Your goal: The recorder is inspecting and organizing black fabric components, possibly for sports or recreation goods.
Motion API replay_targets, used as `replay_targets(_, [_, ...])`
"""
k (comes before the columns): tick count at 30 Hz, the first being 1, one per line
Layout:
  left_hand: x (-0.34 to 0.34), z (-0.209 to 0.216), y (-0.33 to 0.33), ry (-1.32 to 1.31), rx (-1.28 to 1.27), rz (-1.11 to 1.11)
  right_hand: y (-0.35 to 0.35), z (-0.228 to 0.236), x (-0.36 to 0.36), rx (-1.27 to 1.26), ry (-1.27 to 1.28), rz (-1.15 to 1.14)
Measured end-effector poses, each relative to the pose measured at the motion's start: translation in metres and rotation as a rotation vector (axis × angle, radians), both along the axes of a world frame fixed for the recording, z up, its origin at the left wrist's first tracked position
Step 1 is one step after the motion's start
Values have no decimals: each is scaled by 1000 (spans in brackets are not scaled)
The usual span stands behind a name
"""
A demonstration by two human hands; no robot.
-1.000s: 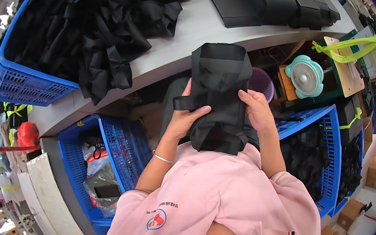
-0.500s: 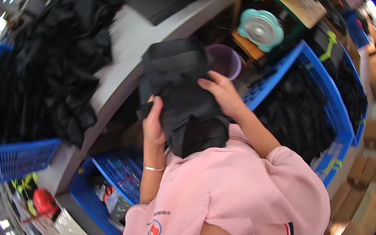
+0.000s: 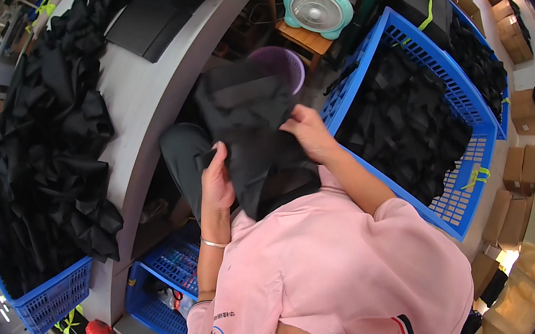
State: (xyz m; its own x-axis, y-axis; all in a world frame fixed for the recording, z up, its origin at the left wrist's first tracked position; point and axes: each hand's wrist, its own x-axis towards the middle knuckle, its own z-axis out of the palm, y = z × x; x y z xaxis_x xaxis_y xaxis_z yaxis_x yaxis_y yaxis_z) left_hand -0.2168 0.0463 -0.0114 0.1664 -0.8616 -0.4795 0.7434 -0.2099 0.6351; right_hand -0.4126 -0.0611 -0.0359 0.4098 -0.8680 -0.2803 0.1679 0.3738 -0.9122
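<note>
A black fabric pouch-like piece [image 3: 253, 129] hangs between my hands in front of my body, its far part smeared by motion. My left hand [image 3: 216, 180] grips its left edge, thumb on top and fingers behind the cloth. At the right edge, my right hand [image 3: 308, 132] pinches the fabric between thumb and fingers. The lower end of the piece rests against my pink shirt. To my right stands a blue plastic crate [image 3: 392, 38] filled with similar black fabric pieces [image 3: 402, 124].
A pale table [image 3: 137, 83] curves along the left, bearing a heap of black fabric [image 3: 44, 141] that spills into another blue crate [image 3: 57, 299]. Ahead are a purple bucket [image 3: 292, 70] and a teal fan [image 3: 318, 8] on a wooden stool. Cardboard boxes [image 3: 521, 216] line the right.
The view has turned to the right, so the right crate shows more fully. Both hands keep hold of the black fabric piece, whose far end has shifted and blurred.
</note>
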Motion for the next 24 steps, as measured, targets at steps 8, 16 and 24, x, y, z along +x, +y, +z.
replay_targets(8, [-10, 53, -15, -441, -566, -753, -46, -69, -215, 113, 125, -697])
replay_targets(16, [-16, 36, 5, -399, -889, -981, -95, -102, -240, -218, 1003, -630])
replay_targets(24, [7, 24, 17, -346, -745, -937, -127, -19, 101, -989, 567, 23])
